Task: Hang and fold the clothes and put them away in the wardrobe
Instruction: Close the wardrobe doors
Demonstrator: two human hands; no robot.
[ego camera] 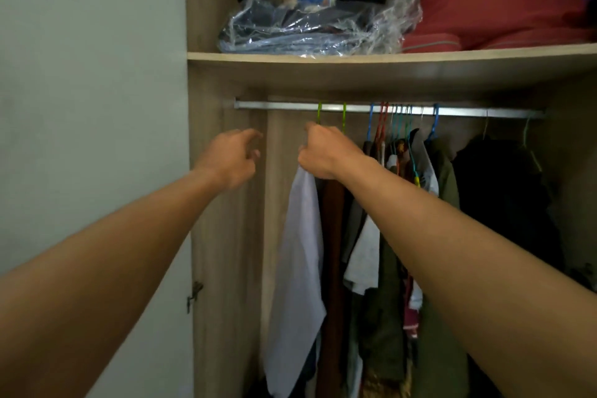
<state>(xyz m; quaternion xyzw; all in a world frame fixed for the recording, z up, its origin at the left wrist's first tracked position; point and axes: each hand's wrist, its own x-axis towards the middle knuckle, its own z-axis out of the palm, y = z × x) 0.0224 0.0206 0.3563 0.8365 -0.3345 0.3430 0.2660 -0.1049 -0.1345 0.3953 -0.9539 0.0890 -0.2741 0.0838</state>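
Left hand (231,157): raised, fingers loosely spread, holding nothing.
Right hand (324,152): fingers closed on a green hanger (319,113) bearing a white garment (298,268).
Rail (277,105): crowded rightward with hung clothes (442,203).
Shelf (387,56): plastic-wrapped bundle (303,26), red bedding (504,6).

The light is soft and dim, falling from my side onto my arms and the pale wall (90,107), which show brightest. Inside the wardrobe (226,236) it darkens fast; the hanging clothes (381,284) at lower right sink into near-black shadow. The clear plastic bag (310,26) on the shelf (387,56) carries white glare streaks. The wide lens bows the shelf edge and the rail (403,109). The red bundle (504,6) at top right smears with blur, and my left hand (231,157) looks slightly soft.
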